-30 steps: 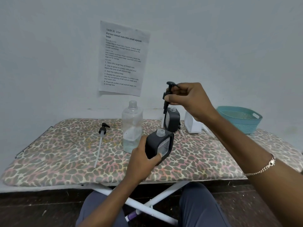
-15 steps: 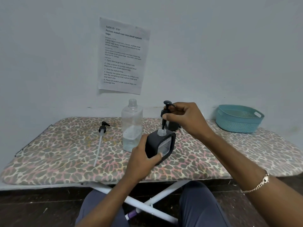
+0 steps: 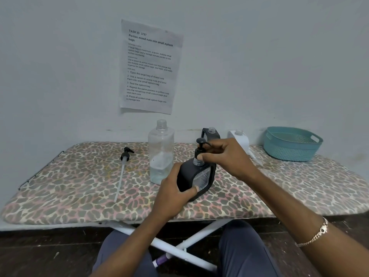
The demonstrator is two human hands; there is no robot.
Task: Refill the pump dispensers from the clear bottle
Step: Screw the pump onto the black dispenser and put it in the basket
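My left hand [image 3: 175, 193] grips a black square dispenser [image 3: 200, 177] standing on the leopard-print board [image 3: 79, 186]. My right hand [image 3: 225, 156] pinches a black pump head [image 3: 200, 149] that sits in the dispenser's neck, its tube down inside. Left of them, the uncapped clear bottle [image 3: 161, 154] stands upright, about a third full of clear liquid. Behind my right hand are a second black dispenser [image 3: 210, 133] and a white one [image 3: 239, 137], both open at the neck. A loose black pump with a long white tube [image 3: 122, 170] lies on the board's left part.
A teal plastic basket [image 3: 291, 143] rests at the back right of the board. A printed sheet [image 3: 149, 66] is taped to the wall behind. White crossed legs [image 3: 179, 248] of the board and my knees lie below its front edge.
My right hand came down from head height with the pump and slid its tube into the dispenser in my left hand. The pump head now sits at the neck.
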